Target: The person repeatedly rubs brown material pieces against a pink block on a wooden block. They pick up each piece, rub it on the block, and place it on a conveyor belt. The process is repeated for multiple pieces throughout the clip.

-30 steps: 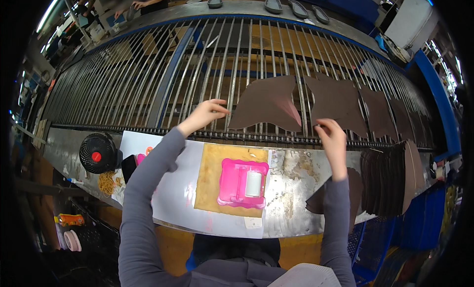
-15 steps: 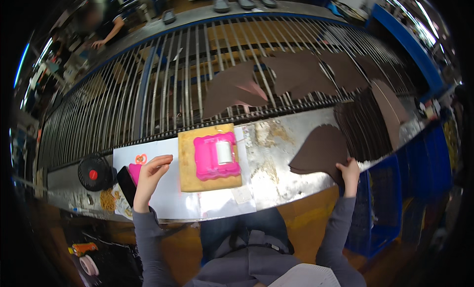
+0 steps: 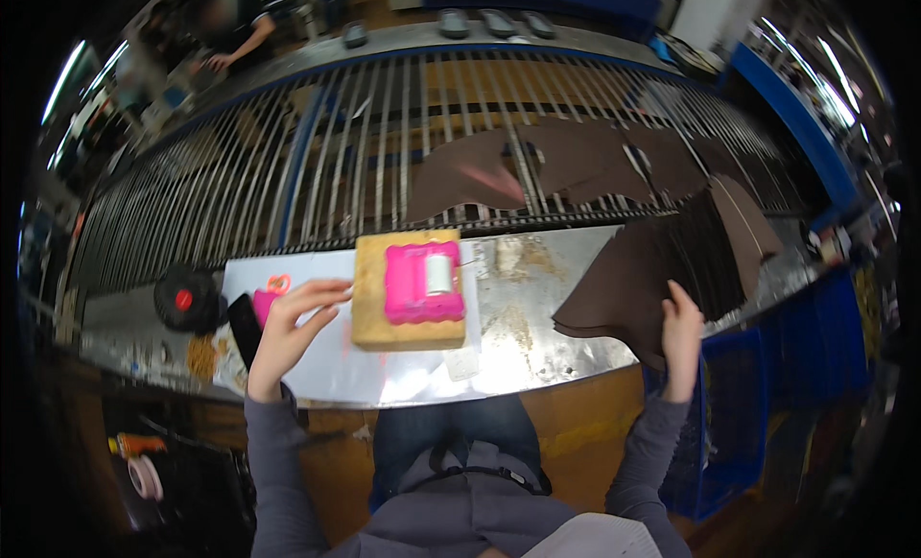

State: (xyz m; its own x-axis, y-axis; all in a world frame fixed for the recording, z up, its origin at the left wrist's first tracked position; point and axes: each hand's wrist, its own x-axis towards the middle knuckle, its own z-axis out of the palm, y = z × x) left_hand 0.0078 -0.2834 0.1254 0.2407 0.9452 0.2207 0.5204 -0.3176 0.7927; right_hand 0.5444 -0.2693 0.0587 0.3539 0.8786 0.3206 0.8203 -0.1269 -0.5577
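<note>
My left hand [image 3: 293, 330] hovers over the white sheet [image 3: 331, 371], fingers stretched and apart, with nothing in it. Its fingertips point at a yellowish block [image 3: 369, 337]. On that block rests a bright pink scalloped tray [image 3: 408, 284] holding a white cylinder [image 3: 439, 274]. My right hand [image 3: 681, 332] is at the near right edge of a stack of dark brown flat cut pieces [image 3: 609, 294], its fingers loosely extended. Whether its fingertips touch the pieces is unclear. More of these pieces stand fanned in a row [image 3: 705, 251] beyond it.
Brown pieces [image 3: 585, 165] lie on the roller conveyor [image 3: 336, 174] behind the metal bench. At left are a black round object with a red centre [image 3: 184, 299], a dark phone-like slab [image 3: 245, 328] and rubber bands [image 3: 200, 356]. Blue crates [image 3: 734, 443] stand lower right. Another person [image 3: 235, 40] works far left.
My right hand has let go of the stack's edge and its fingers have straightened. The stack now lies against the fanned row. My left hand has shifted slightly toward the block.
</note>
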